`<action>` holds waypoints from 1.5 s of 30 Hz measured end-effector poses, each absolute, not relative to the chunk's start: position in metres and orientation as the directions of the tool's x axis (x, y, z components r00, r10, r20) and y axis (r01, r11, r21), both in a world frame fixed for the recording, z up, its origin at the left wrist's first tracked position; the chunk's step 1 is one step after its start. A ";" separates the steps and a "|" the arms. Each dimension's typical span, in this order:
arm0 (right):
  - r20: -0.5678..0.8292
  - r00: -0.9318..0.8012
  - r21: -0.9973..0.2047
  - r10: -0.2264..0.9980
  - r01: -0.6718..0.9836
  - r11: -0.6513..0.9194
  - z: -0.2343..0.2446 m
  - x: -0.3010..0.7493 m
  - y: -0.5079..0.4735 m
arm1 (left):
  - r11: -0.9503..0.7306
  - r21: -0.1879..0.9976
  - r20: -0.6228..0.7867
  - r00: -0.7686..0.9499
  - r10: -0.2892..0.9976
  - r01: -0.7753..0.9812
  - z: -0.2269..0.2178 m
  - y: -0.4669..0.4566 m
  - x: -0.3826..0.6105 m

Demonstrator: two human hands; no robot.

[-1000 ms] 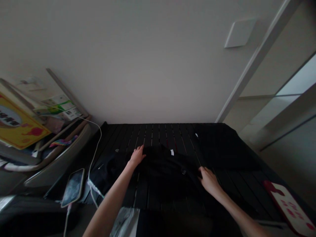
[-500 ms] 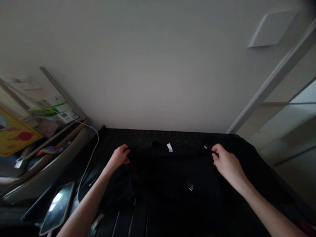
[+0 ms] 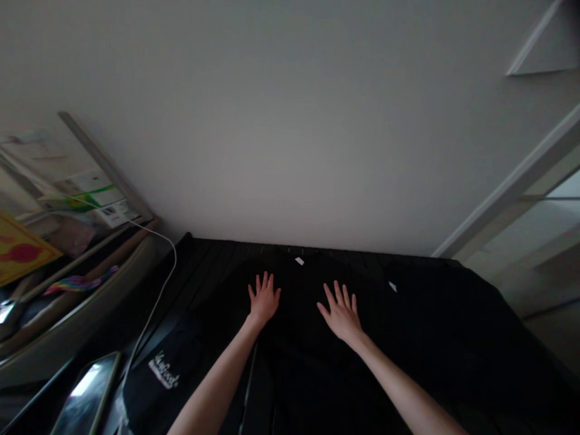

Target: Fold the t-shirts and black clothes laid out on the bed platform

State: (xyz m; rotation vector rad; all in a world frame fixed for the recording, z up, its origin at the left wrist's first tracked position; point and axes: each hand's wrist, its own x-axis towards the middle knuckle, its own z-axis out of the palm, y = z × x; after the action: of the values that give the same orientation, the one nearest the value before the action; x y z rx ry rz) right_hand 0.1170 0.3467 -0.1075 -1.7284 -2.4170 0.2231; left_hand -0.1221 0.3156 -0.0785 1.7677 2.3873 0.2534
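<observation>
A black garment (image 3: 299, 308) lies spread over a dark slatted surface (image 3: 211, 257), with a small white tag (image 3: 299, 261) near its far edge. My left hand (image 3: 264, 300) rests flat on its left part, fingers spread. Palm down, my right hand (image 3: 341, 314) lies on the cloth further right, its fingers also apart. White lettering (image 3: 163, 370) shows on black fabric at the lower left. The garment's outline is hard to make out against the dark surface.
More black fabric (image 3: 453, 326) with a white tag (image 3: 393, 286) spreads to the right. At lower left lies a phone (image 3: 86, 396) beside a white cable (image 3: 164, 284). A pale wall (image 3: 290, 133) rises behind; a grey padded edge (image 3: 113, 290) curves along the left.
Both hands have let go of the garment's edge, moved inward and now lie flat on it. The cloth has settled, and white lettering has appeared at the lower left.
</observation>
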 end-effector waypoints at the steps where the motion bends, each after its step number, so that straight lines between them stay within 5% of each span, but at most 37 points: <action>1: 0.014 -0.314 -0.208 0.949 0.928 0.310 -0.115 0.118 0.346 | 0.285 0.169 -0.016 -0.286 0.958 0.944 -0.085 0.314 -0.122; 8: 0.006 -0.348 -0.184 0.938 0.921 0.343 -0.120 0.117 0.382 | 0.219 0.023 0.051 -0.220 0.974 0.975 -0.089 0.335 -0.138; 29: 0.045 -0.318 -0.143 0.947 0.936 0.321 -0.125 0.112 0.392 | 0.213 0.016 0.055 -0.213 0.975 0.977 -0.078 0.349 -0.136; 32: 0.056 -0.314 -0.137 0.948 0.938 0.319 -0.124 0.111 0.392 | 0.115 0.095 0.050 -0.120 0.992 0.989 -0.053 0.339 -0.116; 37: 0.005 -0.322 -0.146 0.947 0.936 0.319 -0.124 0.110 0.394 | -0.423 0.414 0.023 0.455 0.890 0.806 -0.012 0.290 -0.052; 41: -0.019 -0.320 -0.152 0.947 0.937 0.313 -0.123 0.110 0.395 | -0.444 0.475 -0.105 0.550 0.829 0.760 0.009 0.235 -0.024; 45: -0.024 -0.322 -0.165 0.947 0.935 0.314 -0.125 0.110 0.396 | -0.392 0.542 -0.090 0.515 0.852 0.743 0.040 0.185 -0.044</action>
State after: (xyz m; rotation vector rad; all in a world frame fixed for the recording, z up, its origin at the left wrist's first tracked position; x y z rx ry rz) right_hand 0.1104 0.3959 -0.1247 -1.7821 -2.4825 0.2276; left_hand -0.0437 0.1854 0.0399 2.2334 1.2997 0.2746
